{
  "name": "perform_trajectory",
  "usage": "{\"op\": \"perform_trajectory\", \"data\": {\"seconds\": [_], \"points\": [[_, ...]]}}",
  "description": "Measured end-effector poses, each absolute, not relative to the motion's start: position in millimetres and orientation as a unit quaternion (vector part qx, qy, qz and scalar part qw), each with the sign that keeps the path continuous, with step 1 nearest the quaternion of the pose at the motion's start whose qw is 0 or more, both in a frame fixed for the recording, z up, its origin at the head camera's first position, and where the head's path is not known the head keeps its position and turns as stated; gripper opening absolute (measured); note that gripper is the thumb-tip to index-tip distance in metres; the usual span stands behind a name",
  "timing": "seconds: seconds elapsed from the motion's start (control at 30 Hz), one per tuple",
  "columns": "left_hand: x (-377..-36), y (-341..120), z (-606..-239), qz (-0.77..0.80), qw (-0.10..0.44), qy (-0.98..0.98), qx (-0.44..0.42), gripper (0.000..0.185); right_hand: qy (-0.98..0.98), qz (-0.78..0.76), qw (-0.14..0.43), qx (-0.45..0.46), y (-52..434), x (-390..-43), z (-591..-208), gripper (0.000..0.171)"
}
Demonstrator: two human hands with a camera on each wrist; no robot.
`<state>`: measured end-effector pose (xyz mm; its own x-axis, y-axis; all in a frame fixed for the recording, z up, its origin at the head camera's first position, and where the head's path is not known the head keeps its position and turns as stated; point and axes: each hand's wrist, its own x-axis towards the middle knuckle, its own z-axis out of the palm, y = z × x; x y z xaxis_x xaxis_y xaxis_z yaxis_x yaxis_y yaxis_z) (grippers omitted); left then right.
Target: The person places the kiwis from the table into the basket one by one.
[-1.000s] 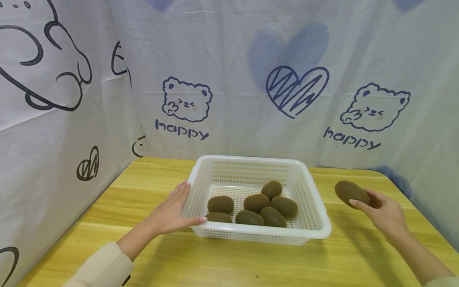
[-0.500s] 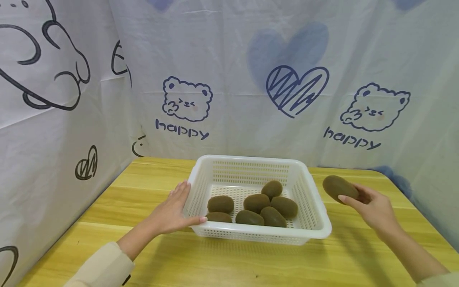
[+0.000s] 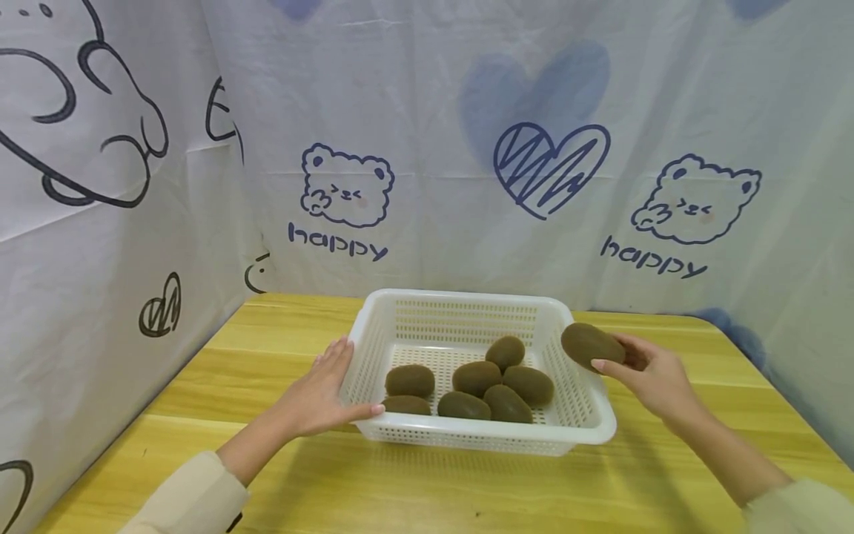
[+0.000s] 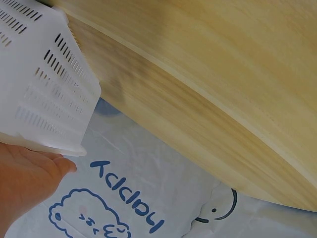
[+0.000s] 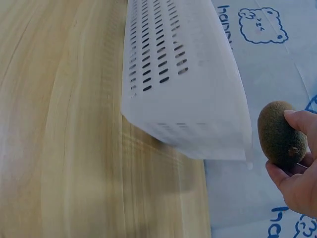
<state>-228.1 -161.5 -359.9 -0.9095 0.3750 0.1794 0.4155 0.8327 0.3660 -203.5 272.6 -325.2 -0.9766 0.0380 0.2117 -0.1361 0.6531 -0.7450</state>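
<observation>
A kiwi is in my right hand, pinched between thumb and fingers. It hangs over the right rim of a white plastic basket; the right wrist view shows the kiwi beside the basket's rim, its stem end towards the camera. Inside the basket lie several more kiwis: a loose cluster in the middle and right, with one kiwi further left and another kiwi partly hidden by the front wall. My left hand rests against the basket's left front corner, fingers straight along the side, thumb on the front rim.
The basket stands on a yellow wood-grain table. Behind the table and along its left side hangs a white cloth printed with bears, hearts and lettering. The table's rounded back right corner lies beyond my right hand.
My right hand has carried the kiwi leftward, from beside the basket to over its right rim. The left hand, the basket and the kiwis in it have stayed put.
</observation>
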Motion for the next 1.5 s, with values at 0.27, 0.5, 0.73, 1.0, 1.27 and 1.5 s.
{"op": "perform_trajectory", "data": {"seconds": [0.27, 0.5, 0.73, 1.0, 1.27, 1.5], "points": [[-229, -162, -360, -0.202, 0.052, -0.956, -0.209, 0.112, -0.9, 0.419, 0.102, 0.058, 244, -211, -322, 0.059], [-228, -162, -359, -0.202, 0.051, -0.956, -0.207, 0.112, -0.898, 0.414, 0.109, 0.103, 219, -219, -323, 0.053], [-228, -162, -360, -0.201, 0.049, -0.957, -0.204, 0.112, -0.884, 0.439, 0.102, 0.126, 194, -230, -325, 0.051], [-229, -162, -362, -0.205, 0.049, -0.956, -0.205, 0.111, -0.883, 0.437, 0.089, 0.147, 173, -244, -329, 0.05], [-230, -161, -362, -0.207, 0.05, -0.955, -0.205, 0.111, -0.888, 0.416, 0.1, 0.168, 153, -253, -337, 0.049], [-228, -161, -361, -0.205, 0.051, -0.956, -0.204, 0.111, -0.9, 0.391, 0.089, 0.171, 138, -261, -346, 0.049]]}}
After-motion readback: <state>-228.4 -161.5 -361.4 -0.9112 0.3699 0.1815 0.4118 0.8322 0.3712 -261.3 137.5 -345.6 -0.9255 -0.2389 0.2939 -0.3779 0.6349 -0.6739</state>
